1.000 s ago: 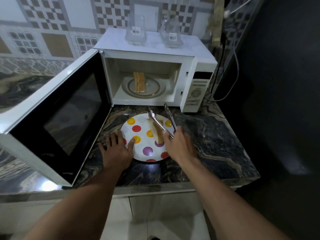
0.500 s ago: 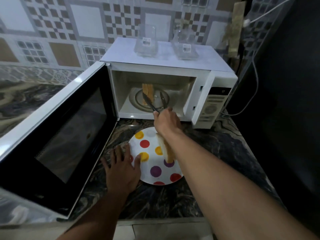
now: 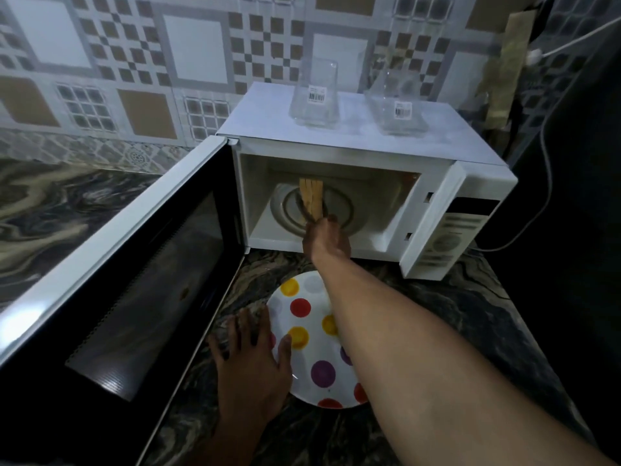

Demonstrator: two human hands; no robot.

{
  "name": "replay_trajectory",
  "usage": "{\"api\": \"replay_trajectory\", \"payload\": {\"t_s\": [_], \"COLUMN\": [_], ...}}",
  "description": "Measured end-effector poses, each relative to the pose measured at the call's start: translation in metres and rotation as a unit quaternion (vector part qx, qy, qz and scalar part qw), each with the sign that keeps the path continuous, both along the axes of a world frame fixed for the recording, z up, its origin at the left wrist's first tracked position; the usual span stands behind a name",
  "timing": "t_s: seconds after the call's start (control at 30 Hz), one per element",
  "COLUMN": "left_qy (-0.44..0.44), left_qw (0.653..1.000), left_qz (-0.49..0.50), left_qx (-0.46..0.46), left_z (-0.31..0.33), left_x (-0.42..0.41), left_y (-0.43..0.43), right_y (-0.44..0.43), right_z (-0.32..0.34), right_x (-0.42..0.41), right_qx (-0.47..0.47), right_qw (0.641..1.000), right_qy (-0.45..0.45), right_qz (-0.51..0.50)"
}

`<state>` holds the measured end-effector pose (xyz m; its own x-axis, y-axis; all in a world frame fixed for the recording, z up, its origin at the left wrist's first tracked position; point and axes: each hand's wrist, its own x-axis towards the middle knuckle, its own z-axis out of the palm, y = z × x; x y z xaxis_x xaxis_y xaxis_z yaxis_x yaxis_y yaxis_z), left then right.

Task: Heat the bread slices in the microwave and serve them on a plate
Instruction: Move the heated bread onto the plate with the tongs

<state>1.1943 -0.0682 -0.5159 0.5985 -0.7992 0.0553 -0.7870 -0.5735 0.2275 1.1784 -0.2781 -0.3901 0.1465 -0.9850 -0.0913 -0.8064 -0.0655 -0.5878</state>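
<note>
Hiding its fingers (grip untellable), right hand [image 3: 327, 238] at bread [image 3: 311, 196]; left hand [image 3: 250, 371] splayed

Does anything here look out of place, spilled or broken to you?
Nothing spilled or broken. Two oddities: the tan bread slices stand on edge on the glass turntable inside the white microwave, not flat, and two clear glass containers on its top carry barcode stickers.

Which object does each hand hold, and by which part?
The right hand grips the tongs by their handle end, tips beside the bread slices. The left hand holds nothing; its thumb rests on the plate.
</note>
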Motion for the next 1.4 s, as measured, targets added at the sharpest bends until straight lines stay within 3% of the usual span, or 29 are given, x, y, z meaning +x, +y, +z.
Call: {"api": "replay_trajectory", "payload": {"t_s": [0.6, 0.9, 1.0, 1.2, 1.4], "left_qy": [-0.005, 0.068, 0.049, 0.053, 0.112], "left_qw": [1.000, 0.997, 0.997, 0.996, 0.989], "left_qz": [-0.003, -0.024, -0.039, -0.044, -0.043], "left_qx": [-0.030, 0.032, 0.048, 0.055, 0.085], "left_z": [0.003, 0.011, 0.016, 0.017, 0.017], "left_x": [-0.002, -0.001, -0.004, -0.025, -0.021], "left_y": [0.006, 0.006, 0.014, 0.032, 0.025], "right_y": [0.031, 0.100, 0.124, 0.172, 0.207], "right_z": [0.014, 0.032, 0.030, 0.007, -0.011], "right_x": [-0.038, -0.090, -0.104, -0.128, -0.153], "right_qx": [-0.045, -0.065, -0.062, -0.055, -0.035], "right_qw": [0.996, 0.994, 0.994, 0.995, 0.994], "right_qy": [0.078, 0.072, 0.072, 0.044, 0.069], "right_qz": [0.028, 0.052, 0.060, 0.070, 0.083]}}
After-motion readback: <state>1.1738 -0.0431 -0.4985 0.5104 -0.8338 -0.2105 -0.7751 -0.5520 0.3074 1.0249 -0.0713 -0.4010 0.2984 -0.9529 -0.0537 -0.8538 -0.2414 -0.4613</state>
